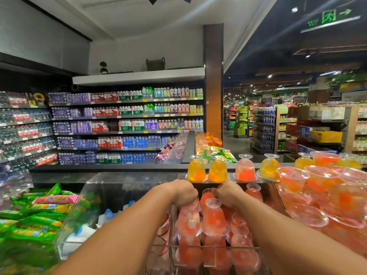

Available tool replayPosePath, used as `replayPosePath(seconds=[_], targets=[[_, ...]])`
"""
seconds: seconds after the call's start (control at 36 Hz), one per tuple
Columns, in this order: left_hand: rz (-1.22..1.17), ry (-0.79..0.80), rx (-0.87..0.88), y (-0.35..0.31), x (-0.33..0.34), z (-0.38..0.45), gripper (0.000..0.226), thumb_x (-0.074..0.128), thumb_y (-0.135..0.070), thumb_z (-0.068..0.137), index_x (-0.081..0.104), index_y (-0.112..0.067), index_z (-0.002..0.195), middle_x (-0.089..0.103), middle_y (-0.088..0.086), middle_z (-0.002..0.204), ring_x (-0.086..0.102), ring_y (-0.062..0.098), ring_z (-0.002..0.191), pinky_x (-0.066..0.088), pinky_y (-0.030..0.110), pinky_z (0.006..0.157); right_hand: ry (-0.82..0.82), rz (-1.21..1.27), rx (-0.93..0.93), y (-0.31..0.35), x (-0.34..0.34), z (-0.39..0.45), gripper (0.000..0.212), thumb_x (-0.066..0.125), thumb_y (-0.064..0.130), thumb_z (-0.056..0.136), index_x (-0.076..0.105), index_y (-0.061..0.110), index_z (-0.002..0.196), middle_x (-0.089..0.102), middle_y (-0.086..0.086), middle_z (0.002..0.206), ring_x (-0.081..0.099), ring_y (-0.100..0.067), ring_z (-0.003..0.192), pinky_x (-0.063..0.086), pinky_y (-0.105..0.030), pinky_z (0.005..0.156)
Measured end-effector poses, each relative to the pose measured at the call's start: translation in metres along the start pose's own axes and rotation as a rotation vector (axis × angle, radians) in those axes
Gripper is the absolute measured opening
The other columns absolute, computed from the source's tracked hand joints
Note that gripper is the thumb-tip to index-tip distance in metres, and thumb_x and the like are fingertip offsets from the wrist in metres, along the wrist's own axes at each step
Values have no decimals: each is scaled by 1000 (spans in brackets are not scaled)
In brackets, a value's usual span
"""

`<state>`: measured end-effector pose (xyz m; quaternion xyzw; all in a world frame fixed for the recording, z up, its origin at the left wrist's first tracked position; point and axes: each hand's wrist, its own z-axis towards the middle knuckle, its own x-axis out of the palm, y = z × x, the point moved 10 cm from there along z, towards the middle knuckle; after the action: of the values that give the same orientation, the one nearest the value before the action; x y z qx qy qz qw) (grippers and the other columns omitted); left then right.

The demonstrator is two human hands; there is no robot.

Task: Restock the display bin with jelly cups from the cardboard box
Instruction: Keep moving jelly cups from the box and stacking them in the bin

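Note:
A clear acrylic display bin (215, 249) in front of me holds several red jelly cups (213, 217) standing upside down. My left hand (183, 192) curls down over a pale red jelly cup (188, 219) at the bin's left side and grips its top. My right hand (228, 192) curls over the cups at the back of the bin; what its fingers hold is hidden. On the ledge behind stand orange and pink jelly cups (217, 169) in a row. The cardboard box is out of view.
A clear bin (83, 197) to the left holds blue-white packets. Green snack bags (37, 217) lie at far left. Wide flat jelly cups (321, 191) are piled at right. Drink shelves (127, 124) line the back wall, and an aisle opens at right.

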<state>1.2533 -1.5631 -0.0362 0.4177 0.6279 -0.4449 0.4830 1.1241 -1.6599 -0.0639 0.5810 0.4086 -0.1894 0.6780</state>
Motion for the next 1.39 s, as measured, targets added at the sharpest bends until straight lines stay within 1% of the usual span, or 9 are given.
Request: replayPosePath(seconds=[0.17,0.28,0.42,0.61,0.72,0.92,1.03,1.28,1.39], targets=[[185,-50,16,-4,-6,-7,44,31,-30,98,62,-12,124,54,15,137,47,35,122,36,49,101,-56,266,93,-15,8,10,27,53,27,99,66,3,104,67,-13,101,65,-29,87,54,-38,76],[278,-81,-27,-10,-3,-8,49,27,-35,97,58,-15,130,50,18,140,39,36,124,30,50,100,-48,580,127,-23,11,4,6,55,13,95,58,11,100,58,-8,86,56,-19,66,52,-33,62],[160,-31,-106,-5,-4,-5,28,30,-21,96,56,-19,107,45,20,146,31,43,133,18,60,109,42,761,185,-27,16,2,19,55,4,88,63,2,105,64,-16,99,58,-25,72,47,-29,54],[127,68,-76,-6,10,-9,53,25,-27,101,31,-9,151,29,18,159,19,44,147,6,67,116,120,794,164,-25,20,-6,29,56,9,88,67,0,114,71,-18,98,63,-27,82,48,-35,67],[33,89,-40,-1,15,-12,61,26,-36,98,11,-35,158,34,22,155,24,41,145,6,61,118,176,830,102,-16,21,-11,29,59,15,91,68,0,114,72,-20,103,62,-26,84,47,-35,70],[35,132,1,-8,17,-11,79,10,-76,93,38,-31,151,36,7,158,29,33,146,17,55,118,251,865,20,-2,23,-24,40,63,38,94,69,6,117,70,-15,114,64,-24,93,47,-35,83],[38,132,-4,-16,18,-10,77,10,-74,95,29,-31,156,28,5,162,22,32,150,16,51,121,271,843,-6,3,21,-30,44,62,41,94,66,6,121,68,-18,117,66,-34,107,47,-34,83],[175,67,-62,-2,17,7,85,7,-76,93,37,-24,152,36,5,159,23,30,150,1,65,116,259,797,-24,2,14,-35,28,54,34,100,67,10,105,72,-4,88,63,-14,74,49,-23,59],[111,29,-25,-5,15,6,79,8,-73,94,39,-27,150,39,3,157,26,29,148,4,65,115,253,777,-49,1,12,-36,33,54,35,100,66,6,111,71,-9,99,67,-23,93,51,-27,70]])
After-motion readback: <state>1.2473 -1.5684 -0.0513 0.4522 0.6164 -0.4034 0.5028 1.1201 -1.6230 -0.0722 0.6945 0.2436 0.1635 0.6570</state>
